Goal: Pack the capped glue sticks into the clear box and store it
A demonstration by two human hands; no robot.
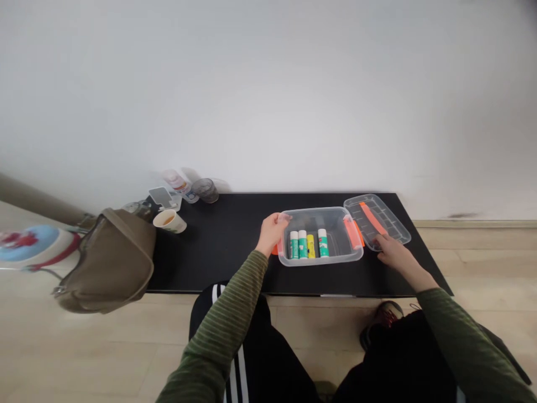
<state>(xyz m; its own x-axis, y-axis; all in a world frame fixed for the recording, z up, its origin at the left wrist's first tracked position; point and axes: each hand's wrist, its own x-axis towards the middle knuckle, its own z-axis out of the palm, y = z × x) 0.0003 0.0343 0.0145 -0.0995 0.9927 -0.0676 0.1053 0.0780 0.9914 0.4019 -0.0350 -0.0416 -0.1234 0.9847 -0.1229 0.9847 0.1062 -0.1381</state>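
Observation:
A clear plastic box (335, 219) with orange latches stands open on a low black table (226, 246). Inside it stand several glue sticks (308, 244), green, teal and yellow, side by side. My left hand (272, 229) grips the box's left rim, fingers curled over the edge. The clear lid (380, 215) with an orange handle lies just right of the box. My right hand (392, 252) rests at the lid's near edge, fingers touching it.
A brown bag (109, 263) sits at the table's left end. Behind it are a paper cup (170, 221), a dark glass (206, 190), a small bottle (178, 182) and a card. White wall behind; wooden floor around; my knees are below the table's front edge.

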